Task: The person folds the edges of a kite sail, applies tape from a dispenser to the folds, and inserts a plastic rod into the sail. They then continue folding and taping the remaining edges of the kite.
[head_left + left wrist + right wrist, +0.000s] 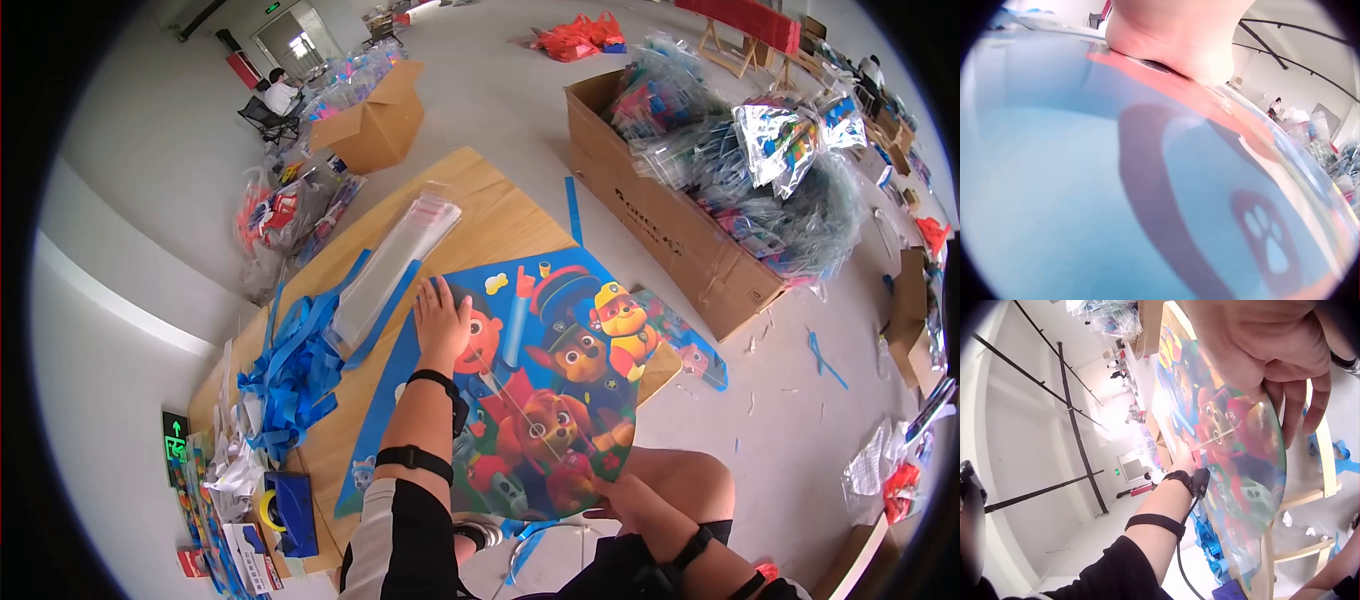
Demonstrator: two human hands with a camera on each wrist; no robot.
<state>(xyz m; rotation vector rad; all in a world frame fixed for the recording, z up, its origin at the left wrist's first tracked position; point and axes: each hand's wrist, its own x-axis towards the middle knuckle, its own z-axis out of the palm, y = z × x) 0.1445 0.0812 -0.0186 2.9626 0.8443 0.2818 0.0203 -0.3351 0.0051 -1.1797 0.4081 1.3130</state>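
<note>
A large glossy cartoon-dog sheet [575, 365] with straight angled edges lies over the table and reaches past its near edge toward the lap. My left hand [440, 320] rests on its upper left part, fingers extended; the left wrist view shows the heel of that hand [1172, 44] against the print. At the near right edge, my right hand [622, 503] grips the sheet. In the right wrist view, the fingers of the right hand [1310, 403] go under the edge, which bows downward. A thin pale line [1219, 437] crosses the print.
On the wooden table [500, 215] lie a stack of clear plastic sleeves [395, 265] and a heap of blue strips [290, 375]. A yellow tape roll [270, 510] sits at the near left. A cardboard box [665, 235] full of bagged goods stands right of the table.
</note>
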